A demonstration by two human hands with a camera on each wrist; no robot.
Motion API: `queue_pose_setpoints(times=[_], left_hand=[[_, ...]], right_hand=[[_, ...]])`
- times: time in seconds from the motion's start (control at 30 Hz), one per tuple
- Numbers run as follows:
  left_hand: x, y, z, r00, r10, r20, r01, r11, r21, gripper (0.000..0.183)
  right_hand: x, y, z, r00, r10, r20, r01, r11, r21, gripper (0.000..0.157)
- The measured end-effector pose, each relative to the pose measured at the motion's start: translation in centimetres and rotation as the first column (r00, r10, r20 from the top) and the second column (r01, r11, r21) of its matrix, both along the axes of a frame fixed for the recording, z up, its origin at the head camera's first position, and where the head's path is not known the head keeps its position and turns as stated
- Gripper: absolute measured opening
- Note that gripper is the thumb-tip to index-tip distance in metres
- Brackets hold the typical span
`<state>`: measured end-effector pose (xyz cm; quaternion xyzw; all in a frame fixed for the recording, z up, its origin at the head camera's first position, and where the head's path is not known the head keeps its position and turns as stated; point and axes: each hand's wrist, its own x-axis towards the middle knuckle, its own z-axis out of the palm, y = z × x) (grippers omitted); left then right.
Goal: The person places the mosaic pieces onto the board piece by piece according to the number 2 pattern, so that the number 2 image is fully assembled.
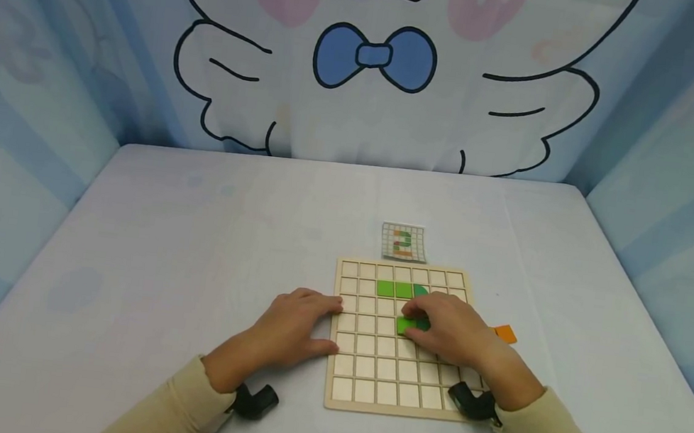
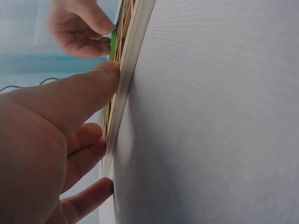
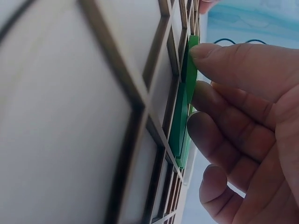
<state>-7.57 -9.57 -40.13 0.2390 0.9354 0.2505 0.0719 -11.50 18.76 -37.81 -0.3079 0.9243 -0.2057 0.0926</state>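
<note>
A wooden grid board (image 1: 357,405) lies on the white table. My left hand (image 1: 289,328) rests at its left edge, fingers spread and thumb and fingertips touching the frame. Over the board's middle, my right hand (image 1: 453,328) pinches a light green square tile (image 1: 404,326). In the right wrist view that tile (image 3: 192,70) sits tilted, one side above its cell, beside a dark green tile (image 3: 178,123) set in the grid. Two light green squares (image 1: 393,290) and a dark green rounded tile (image 1: 420,290) fill cells in an upper row.
A small pattern card (image 1: 404,243) with a coloured figure on a grid lies just beyond the board. An orange tile (image 1: 506,333) shows to the right, near my right wrist. Printed curtains (image 1: 364,125) stand behind the table and at both sides.
</note>
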Motion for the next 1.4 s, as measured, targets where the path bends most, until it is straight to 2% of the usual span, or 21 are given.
queue_pose_setpoints(times=[0.57, 1.0, 1.2, 1.4], left_hand=[[-0.1, -0.1, -0.2, 1.000, -0.009, -0.010, 0.009, 1.000, 0.015, 0.058], [0.0, -0.2, -0.2, 1.000, -0.012, -0.017, 0.012, 1.000, 0.018, 0.058], [-0.1, -0.2, -0.3, 1.000, -0.011, -0.017, 0.012, 1.000, 0.022, 0.058], [-0.1, -0.2, -0.4, 1.000, -0.014, -0.017, 0.014, 1.000, 0.020, 0.057]], right_hand=[[-0.1, 0.1, -0.1, 1.000, -0.006, 0.019, 0.006, 1.000, 0.014, 0.025], [-0.2, 1.1, 0.4, 0.999, -0.003, 0.045, 0.007, 0.996, -0.088, 0.040], [-0.2, 1.7, 0.6, 0.995, -0.006, 0.097, 0.023, 0.983, -0.180, 0.043], [-0.1, 2.6, 0.5, 0.995, -0.018, 0.102, 0.042, 0.970, -0.240, 0.046]])
